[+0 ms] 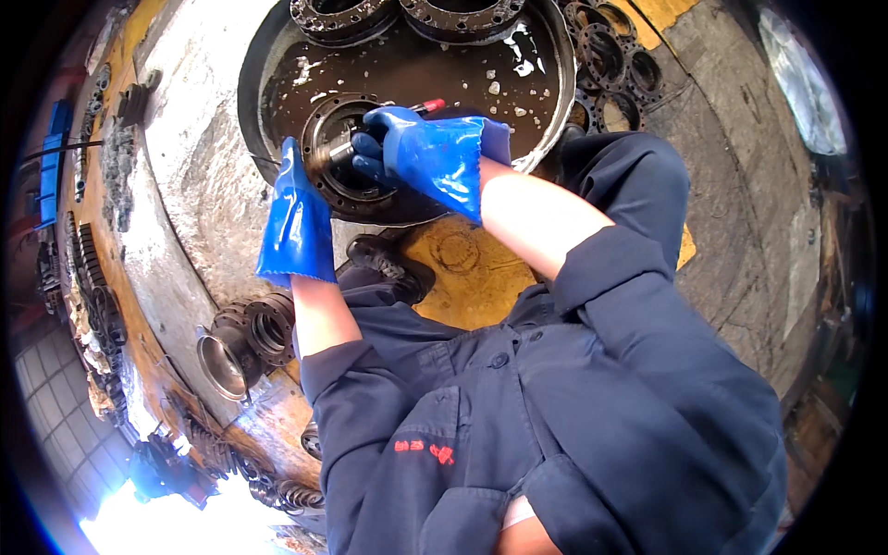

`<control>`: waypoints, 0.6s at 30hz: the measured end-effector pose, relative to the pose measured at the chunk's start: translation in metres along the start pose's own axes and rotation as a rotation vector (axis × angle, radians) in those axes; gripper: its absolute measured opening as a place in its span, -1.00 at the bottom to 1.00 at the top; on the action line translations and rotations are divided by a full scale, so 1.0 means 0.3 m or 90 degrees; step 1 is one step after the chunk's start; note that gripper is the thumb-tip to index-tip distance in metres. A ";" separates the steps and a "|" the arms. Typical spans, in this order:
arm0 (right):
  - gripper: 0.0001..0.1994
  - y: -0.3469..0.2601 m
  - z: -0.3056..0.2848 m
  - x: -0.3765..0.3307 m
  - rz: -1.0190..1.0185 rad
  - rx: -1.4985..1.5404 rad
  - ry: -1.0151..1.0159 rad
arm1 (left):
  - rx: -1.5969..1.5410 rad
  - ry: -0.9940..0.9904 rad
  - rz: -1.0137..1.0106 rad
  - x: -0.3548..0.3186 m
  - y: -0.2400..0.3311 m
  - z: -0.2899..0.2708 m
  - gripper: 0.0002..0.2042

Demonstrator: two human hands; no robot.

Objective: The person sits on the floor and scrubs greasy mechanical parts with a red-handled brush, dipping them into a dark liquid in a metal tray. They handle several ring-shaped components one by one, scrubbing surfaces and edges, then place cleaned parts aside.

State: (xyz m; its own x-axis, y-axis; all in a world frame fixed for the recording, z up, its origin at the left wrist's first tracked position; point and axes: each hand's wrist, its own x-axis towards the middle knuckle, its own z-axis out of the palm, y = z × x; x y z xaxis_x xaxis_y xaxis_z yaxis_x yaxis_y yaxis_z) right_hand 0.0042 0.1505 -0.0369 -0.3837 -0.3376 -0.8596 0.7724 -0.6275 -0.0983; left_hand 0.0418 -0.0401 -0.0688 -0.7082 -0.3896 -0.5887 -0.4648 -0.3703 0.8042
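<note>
Flanged ring is btwn L hand & R hand.

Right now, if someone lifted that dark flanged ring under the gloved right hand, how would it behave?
The flanged metal ring is probably stiff and heavy, given its thick, bolt-holed rim. Its wet-looking sheen suggests a slippery grip. Its circular outline might let it roll if stood on edge.

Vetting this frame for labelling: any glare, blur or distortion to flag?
Head view: lower left blown out to white, detail lost there; glossy highlights on the left hand's glove and right hand's glove; smear, probably motion blur, at the tool tip inside the metal ring; fisheye curves the floor seams and darkens the rim.
</note>
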 end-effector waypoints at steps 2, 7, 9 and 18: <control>-0.82 -0.009 -0.014 -0.011 -0.063 -0.269 -0.144 | -0.100 0.065 -0.017 0.044 -0.003 0.002 -0.41; -0.63 -0.135 -0.073 -0.278 -0.353 -1.054 -0.318 | -0.086 0.001 -0.099 0.062 0.005 -0.012 -0.31; -0.59 -0.150 -0.071 -0.248 -0.365 -1.109 -0.278 | -0.091 -0.009 -0.111 0.074 -0.002 -0.026 -0.32; -0.71 -0.092 0.023 -0.018 -0.808 -1.657 -0.161 | -0.184 -0.047 -0.114 0.111 -0.029 -0.063 -0.44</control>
State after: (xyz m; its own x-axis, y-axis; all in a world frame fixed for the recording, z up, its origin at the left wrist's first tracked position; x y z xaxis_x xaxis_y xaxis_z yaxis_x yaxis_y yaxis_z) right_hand -0.0186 0.1648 -0.0261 -0.5943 -0.7934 -0.1312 -0.7700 0.6085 -0.1921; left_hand 0.0324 -0.0659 -0.0970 -0.6703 -0.2396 -0.7024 -0.4228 -0.6545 0.6268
